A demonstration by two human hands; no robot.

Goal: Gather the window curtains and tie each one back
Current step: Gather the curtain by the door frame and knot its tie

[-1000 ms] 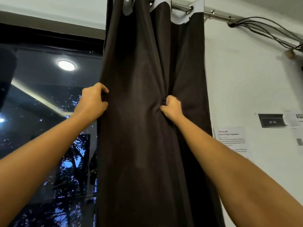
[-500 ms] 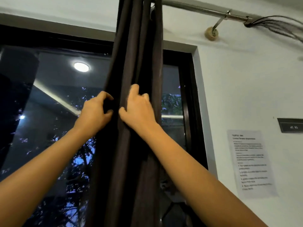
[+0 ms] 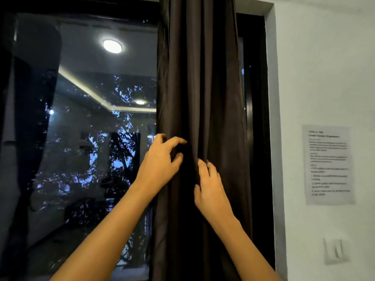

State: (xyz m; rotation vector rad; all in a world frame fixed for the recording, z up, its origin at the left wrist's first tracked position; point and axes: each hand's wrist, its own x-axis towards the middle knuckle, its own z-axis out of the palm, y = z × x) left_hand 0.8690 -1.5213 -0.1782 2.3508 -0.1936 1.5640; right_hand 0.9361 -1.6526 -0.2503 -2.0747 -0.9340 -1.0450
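Observation:
A dark brown curtain [image 3: 205, 88] hangs bunched into a narrow column of folds at the right side of the window. My left hand [image 3: 160, 163] curls around the curtain's left edge, with fingers and thumb pinching a fold. Just right of it and slightly lower, my right hand [image 3: 210, 187] has its fingertips tucked into a middle fold. The two hands are a short gap apart. The curtain's top and the rod are out of view above.
Dark window glass [image 3: 81, 138] on the left reflects ceiling lights and trees. The black window frame [image 3: 258, 118] shows right of the curtain. The white wall holds a printed paper notice [image 3: 328, 165] and a wall switch [image 3: 335, 250].
The curtain went from spread wide to bunched into a narrow column. My right hand came left next to my left hand, both hands slid lower, and the view dropped below the rod.

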